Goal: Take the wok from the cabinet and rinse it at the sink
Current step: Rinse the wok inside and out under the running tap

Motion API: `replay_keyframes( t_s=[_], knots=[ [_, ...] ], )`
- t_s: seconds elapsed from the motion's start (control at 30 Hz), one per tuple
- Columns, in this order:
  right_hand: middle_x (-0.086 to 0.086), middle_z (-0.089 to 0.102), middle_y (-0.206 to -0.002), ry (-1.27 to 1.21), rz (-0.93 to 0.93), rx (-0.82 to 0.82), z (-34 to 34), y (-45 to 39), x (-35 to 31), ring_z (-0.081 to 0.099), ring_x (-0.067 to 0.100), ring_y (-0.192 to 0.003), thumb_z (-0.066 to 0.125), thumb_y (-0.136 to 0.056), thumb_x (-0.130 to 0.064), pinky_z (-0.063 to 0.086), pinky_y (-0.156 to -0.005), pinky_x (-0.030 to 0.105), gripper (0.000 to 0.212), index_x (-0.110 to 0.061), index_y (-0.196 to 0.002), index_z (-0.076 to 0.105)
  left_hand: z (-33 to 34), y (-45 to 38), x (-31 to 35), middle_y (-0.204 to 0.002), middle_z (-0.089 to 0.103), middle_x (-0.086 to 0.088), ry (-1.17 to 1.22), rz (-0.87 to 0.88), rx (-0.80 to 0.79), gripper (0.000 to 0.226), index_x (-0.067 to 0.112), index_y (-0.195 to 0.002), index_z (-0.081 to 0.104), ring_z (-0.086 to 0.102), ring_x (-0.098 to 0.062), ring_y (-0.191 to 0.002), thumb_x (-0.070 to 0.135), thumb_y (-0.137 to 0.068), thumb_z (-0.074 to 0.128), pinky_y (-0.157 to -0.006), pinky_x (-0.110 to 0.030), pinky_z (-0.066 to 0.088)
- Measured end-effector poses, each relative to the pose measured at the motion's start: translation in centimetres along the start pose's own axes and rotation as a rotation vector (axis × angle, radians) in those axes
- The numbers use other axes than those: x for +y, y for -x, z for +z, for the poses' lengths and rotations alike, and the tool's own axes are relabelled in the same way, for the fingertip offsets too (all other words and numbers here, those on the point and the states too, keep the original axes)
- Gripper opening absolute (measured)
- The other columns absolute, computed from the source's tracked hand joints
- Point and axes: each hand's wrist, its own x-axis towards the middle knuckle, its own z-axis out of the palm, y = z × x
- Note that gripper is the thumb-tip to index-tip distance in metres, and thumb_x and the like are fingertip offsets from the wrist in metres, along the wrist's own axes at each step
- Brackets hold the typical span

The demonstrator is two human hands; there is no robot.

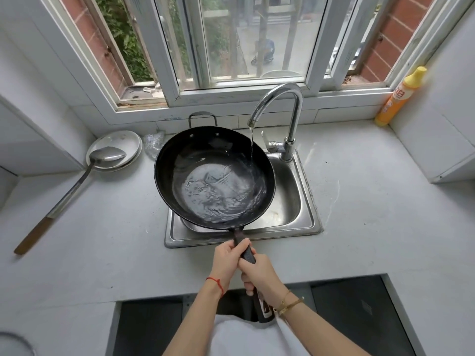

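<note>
Presently, as observed from beside the counter:
Left fingers: curled tight round the upper stretch of the wok's handle (247, 254) — left hand (227, 260) nearer the pan.
Right fingers: wrapped round the handle lower down; right hand (259, 274) just behind the left, the two touching.
Wok (214, 177): black, held over the steel sink (293, 201), tilted a little, water pooled and rippling inside.
Faucet (280, 109): running — a thin stream lands on the wok's right inner wall.
Counter, left: metal ladle (77, 186) resting on stacked white plates (128, 145).
Sill corner, right: yellow detergent bottle (398, 98), upright.
</note>
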Motion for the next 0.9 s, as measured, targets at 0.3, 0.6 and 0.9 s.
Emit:
replay_keyframes(
  t_s=[0.3,0.6,0.9],
  knots=[
    [-0.004,0.031,-0.041,-0.111,0.102,-0.199,0.0,-0.3,-0.7,0.029,0.01,-0.033,0.052,-0.087,-0.014,0.028,-0.035,0.016,0.037,-0.022,-0.054,0.039,-0.8,0.2,0.9,-0.071,0.074,-0.011,-0.065,0.042,0.062,0.018,0.0,-0.077,0.07,0.069,-0.017,-0.063,0.016,-0.085,0.071,-0.061,-0.021,0.054],
    [-0.008,0.028,-0.038,-0.268,0.216,-0.4,0.0,-0.7,-1.7,0.025,0.006,-0.029,0.046,-0.092,-0.015,0.024,-0.029,0.017,0.048,-0.024,-0.047,0.034,-0.7,0.2,1.7,-0.058,0.073,-0.001,-0.305,0.169,0.254,0.025,0.004,-0.061,0.067,0.064,-0.006,-0.053,0.019,-0.079,0.073,-0.052,-0.013,0.049],
    [-0.01,0.027,-0.032,-0.397,0.293,-0.609,0.5,-2.1,-1.0,0.025,0.003,-0.024,0.038,-0.095,-0.017,0.025,-0.026,0.015,0.053,-0.023,-0.043,0.033,-1.4,0.1,2.3,-0.049,0.065,0.001,-0.582,0.247,0.399,0.031,0.012,-0.053,0.061,0.05,-0.005,-0.045,0.032,-0.073,0.074,-0.053,-0.029,0.047]
  ],
)
